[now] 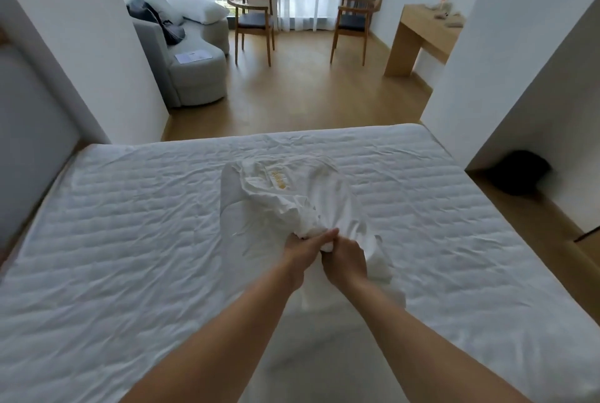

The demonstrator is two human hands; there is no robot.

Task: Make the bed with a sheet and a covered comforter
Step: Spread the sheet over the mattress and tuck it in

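Note:
A bunched white sheet [279, 201] with a small yellow embroidered mark lies on the middle of the bed [113, 240], whose quilted white mattress pad is bare around it. My left hand [305, 248] and my right hand [345, 259] are side by side above the bed's middle. Both grip a gathered fold of the sheet's near end, and loose cloth hangs down below my right wrist. The rest of the sheet stays crumpled in a heap beyond my hands.
A padded headboard [29, 142] borders the bed on the left. Beyond the bed's far edge is wooden floor with a grey sofa [191, 64] carrying pillows, two wooden chairs [255, 24], and a wooden desk [422, 35]. A dark object [519, 172] lies on the floor at right.

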